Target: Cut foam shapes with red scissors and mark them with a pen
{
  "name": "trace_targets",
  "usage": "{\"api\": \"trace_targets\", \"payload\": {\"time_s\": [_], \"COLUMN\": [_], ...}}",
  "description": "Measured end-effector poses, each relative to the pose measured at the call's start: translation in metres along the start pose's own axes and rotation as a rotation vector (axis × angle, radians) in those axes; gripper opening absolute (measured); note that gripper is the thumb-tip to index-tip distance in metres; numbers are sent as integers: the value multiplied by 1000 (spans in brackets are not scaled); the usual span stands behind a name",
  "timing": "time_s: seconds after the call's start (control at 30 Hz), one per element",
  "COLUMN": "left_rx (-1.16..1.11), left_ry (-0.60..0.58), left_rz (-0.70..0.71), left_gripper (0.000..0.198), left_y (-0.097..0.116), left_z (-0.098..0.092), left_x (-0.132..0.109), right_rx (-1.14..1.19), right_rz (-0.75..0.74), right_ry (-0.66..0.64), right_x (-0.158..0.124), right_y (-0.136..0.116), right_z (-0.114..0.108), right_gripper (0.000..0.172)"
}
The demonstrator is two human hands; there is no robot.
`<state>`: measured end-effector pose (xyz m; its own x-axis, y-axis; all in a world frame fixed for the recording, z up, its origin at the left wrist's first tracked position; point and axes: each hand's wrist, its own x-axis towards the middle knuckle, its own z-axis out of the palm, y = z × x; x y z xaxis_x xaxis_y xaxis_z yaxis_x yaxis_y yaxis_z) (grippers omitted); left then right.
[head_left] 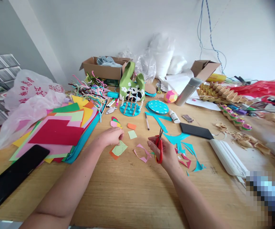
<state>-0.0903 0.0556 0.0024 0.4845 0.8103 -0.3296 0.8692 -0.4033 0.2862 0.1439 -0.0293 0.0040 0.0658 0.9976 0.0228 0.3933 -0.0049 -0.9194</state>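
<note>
My left hand (110, 136) is closed in a pinch on a light green paper piece (119, 148) with pencil lines on it, which lies over an orange scrap on the wooden table (132, 190). My right hand (164, 152) is wrapped round the handles of red scissors (159, 147), blades pointing away from me and up. Pink paper offcuts (142, 153) lie between the two hands. Small cut shapes (115, 122), an orange square (131, 126) and a pale green square (132, 134) lie just beyond my left hand.
A stack of coloured paper sheets (58, 132) lies at left, a black phone (13, 176) near the front left edge. Turquoise paper scraps (175, 137), a black case (195, 131), a glue tube (174, 116), a pen (147, 121), craft pieces, boxes and bags crowd the far side.
</note>
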Motion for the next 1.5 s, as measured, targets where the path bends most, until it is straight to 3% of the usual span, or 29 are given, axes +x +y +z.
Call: {"api": "trace_targets", "payload": {"time_s": [0.3,1.5], "left_rx": [18,-47], "left_ry": [-7,-25], "left_rz": [-16,-18], "left_gripper": [19,17], "left_y": [2,0], "left_z": [-1,-2], "left_x": [-1,0], "right_rx": [-64,-46], "right_rz": [-51,-55], "right_ry": [-16,-21], "right_x": [0,-3], "right_y": [3,-2], "right_z": [1,0], "right_gripper": [37,38]}}
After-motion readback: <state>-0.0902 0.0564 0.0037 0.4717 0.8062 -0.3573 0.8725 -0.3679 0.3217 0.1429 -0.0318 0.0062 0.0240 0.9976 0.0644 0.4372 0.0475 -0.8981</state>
